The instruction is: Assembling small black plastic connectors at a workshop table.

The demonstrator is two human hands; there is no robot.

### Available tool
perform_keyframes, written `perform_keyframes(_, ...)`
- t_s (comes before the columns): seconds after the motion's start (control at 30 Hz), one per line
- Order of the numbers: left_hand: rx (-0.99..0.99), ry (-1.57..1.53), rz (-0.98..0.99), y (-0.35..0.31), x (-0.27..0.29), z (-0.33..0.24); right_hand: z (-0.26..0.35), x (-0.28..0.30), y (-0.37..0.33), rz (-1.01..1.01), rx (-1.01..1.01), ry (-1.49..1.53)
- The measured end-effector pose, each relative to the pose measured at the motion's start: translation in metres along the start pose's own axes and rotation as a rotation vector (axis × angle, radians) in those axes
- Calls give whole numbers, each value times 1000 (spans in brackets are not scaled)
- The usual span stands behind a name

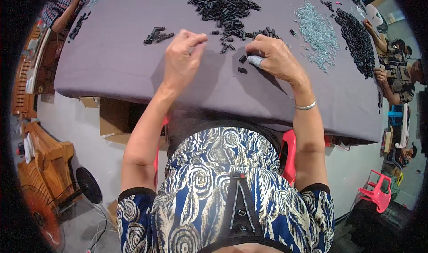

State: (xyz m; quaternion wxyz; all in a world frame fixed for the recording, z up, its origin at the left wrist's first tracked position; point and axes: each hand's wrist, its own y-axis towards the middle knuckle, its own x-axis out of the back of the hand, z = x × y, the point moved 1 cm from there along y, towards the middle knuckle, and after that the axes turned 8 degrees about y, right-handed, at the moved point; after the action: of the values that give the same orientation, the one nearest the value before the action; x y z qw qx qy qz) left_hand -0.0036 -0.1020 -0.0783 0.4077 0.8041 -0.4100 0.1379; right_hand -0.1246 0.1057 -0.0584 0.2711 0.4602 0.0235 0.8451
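My left hand [183, 54] is raised over the grey tablecloth, its fingers curled into a pinch; whatever may be in them is hidden. To its left lies a small group of black cylindrical pieces [158, 35]. My right hand [278, 61] is bent with its fingers closed and pointing left, beside a few black pieces [267, 32] just beyond it. A pale grey-blue wrap [256, 61] covers its thumb, and a bracelet is on that wrist. Two loose black cylinders [242, 70] sit just left of this hand. Beyond both hands spreads a large heap of the same black cylinders [220, 5].
Right of my hands are a pile of small pale-blue pieces [317, 36] and another black pile [355, 41]. Other people's hands [380, 74] reach the right edge; another person's arm [67, 16] is at far left. Below stand a cardboard box [117, 117] and a red stool [378, 190].
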Motion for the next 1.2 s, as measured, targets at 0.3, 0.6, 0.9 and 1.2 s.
perform_keyframes(0.3,19,-202,139,-11,-12,-29,0,-9,1,-93,-5,-64)
perform_keyframes(0.6,-13,-285,89,-10,-13,-36,8,-12,5,-127,-195,561)
perform_keyframes(0.9,35,-435,128,-11,-16,-34,21,-10,6,-25,-118,680)
perform_keyframes(1.2,-143,-246,230,-10,-6,-39,14,-14,7,72,-176,963)
